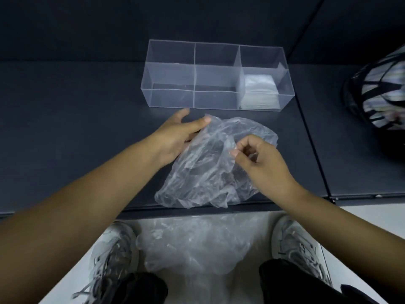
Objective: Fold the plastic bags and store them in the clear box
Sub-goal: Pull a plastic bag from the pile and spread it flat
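Your left hand point(179, 137) lies at the left edge of the plastic bag point(208, 172). Its fingers point(183, 113) are spread and mostly straight, and the thumb touches the bag's far edge. Part of the palm is covered by the film, so I cannot tell whether anything is gripped underneath.

Your right hand point(263, 163) sits over the middle right of the bag. Its fingers point(247, 140) are curled, with thumb and forefinger pinching a raised fold of the plastic.

The bag itself is crumpled and unfolded. It lies on the dark tabletop point(76, 117) between your hands, and its near end reaches the table's front edge.

The clear box point(171, 99) stands just beyond the bag, apart from it, upright and open at the top. It is divided into compartments side by side. The right-end compartment holds a stack of folded bags point(259, 91) (white and squared off, lying flat). The other compartments show only their clear walls.

On the pale floor point(361, 227) below the table edge, a loose pile of bags point(192, 244) sits between your shoes point(114, 255).

A striped bag point(381, 91) rests on the adjoining surface at far right, well apart from the box.
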